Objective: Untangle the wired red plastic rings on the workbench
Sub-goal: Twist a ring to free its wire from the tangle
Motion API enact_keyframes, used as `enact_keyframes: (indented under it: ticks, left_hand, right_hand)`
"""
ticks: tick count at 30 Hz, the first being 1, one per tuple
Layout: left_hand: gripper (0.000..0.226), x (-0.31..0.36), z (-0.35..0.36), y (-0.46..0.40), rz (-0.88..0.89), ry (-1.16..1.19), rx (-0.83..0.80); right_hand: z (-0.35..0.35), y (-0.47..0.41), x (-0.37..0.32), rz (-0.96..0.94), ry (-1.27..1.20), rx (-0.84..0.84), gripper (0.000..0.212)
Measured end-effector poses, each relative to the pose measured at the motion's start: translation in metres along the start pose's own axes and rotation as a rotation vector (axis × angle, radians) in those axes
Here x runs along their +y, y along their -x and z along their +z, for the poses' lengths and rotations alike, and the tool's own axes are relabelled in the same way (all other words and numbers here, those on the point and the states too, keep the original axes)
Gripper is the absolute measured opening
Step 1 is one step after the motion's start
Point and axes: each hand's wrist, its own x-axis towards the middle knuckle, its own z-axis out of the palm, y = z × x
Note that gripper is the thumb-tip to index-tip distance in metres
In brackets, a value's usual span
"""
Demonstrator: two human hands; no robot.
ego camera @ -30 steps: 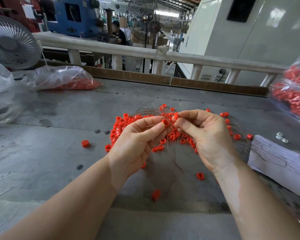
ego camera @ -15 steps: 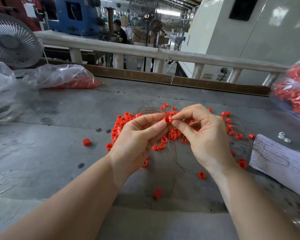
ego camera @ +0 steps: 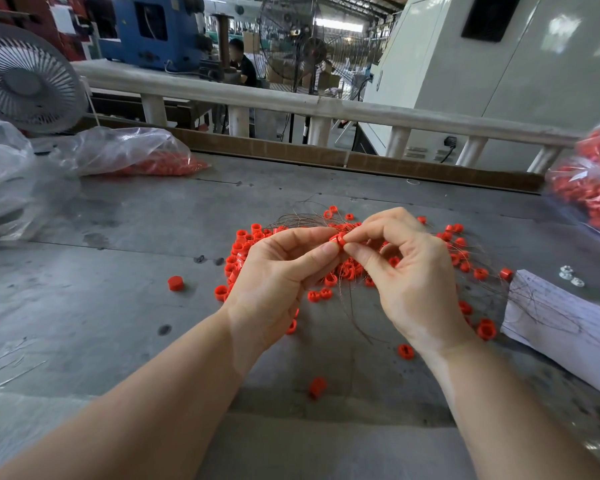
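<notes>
Grey metal workbench (ego camera: 118, 306), scuffed and stained, runs the width of the view; a pale railing (ego camera: 291, 105) borders its far edge. Beyond that, a white machine cabinet (ego camera: 499, 74) at right.

Far left on the bench: a white desk fan (ego camera: 25, 77), and crumpled clear plastic bags (ego camera: 118, 150), 1 of them with red parts showing through. At the right edge, another clear bag (ego camera: 593, 192) packed with red parts.

Right of centre, a sheet of white paper (ego camera: 561, 323) lies flat with thin wire strands straying onto it. Just past its far corner, a few small white fittings (ego camera: 568, 273).

Centre of the bench: the heap of red plastic rings (ego camera: 329, 280) tangled in fine brownish wire (ego camera: 302, 216), spread under and around both hands. Stray rings lie apart from the heap: 1 to the left (ego camera: 175, 283), 1 toward the near edge (ego camera: 317, 387), 1 by the right wrist (ego camera: 406, 351).

Left hand (ego camera: 278, 271), fingers curled, thumb and forefinger pinching a single red ring (ego camera: 337, 240) lifted above the heap. Right hand (ego camera: 406, 268) meets it from the other side, thumb and forefinger tips closed against the same ring; whether they grip the ring itself or a wire at it, cannot tell. Both forearms bare, reaching in from the near edge.
</notes>
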Motion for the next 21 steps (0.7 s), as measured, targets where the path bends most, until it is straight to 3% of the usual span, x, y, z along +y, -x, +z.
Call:
enact_keyframes:
  ticks: [21]
  left_hand:
    - [0.017,0.0020,-0.0039,0.0007,0.021,-0.137,-0.002]
  right_hand:
    - [-0.0019,0.0002,0.0015,-0.082,0.017,-0.036,0.008]
